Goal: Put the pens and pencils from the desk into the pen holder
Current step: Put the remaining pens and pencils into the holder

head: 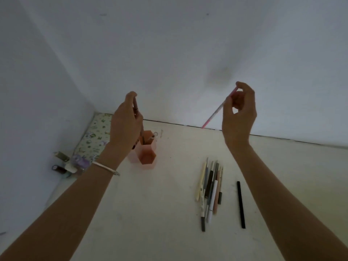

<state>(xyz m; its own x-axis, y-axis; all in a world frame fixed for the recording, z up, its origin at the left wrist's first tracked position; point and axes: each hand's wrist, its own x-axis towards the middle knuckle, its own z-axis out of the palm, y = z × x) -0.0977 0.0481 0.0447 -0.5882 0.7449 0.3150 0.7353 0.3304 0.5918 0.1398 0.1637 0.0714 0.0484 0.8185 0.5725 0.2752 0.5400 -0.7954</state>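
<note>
Pinched between thumb and fingertips of the left hand (125, 121), a dark reddish-brown pencil (138, 119) hangs nearly upright, its lower end down inside the pen holder (146, 149). Right hand (240, 114) raised at about the same height, far right of the holder, thumb and forefinger closed on the upper end of a pink pen (218, 109); pen slants down and to the left, its tip in the air over the far edge of the desk (150, 204), touching nothing.

Pen holder: orange-pink, translucent, hexagonal tubes joined together, standing on the desk left of centre, near the far wall. At least one other pen already stands in a rear tube; count unclear.

Remaining pens and pencils (210, 189) lie bunched side by side on the desk, near right, under the right forearm's left side. One black pen (241, 204) lies apart, just right of the bunch.

Left wrist carries a thin pale bracelet (106, 168). Far left corner: a floral-patterned pouch (96, 136) against the wall, small bottles (62, 162) beside it, blurred.
</note>
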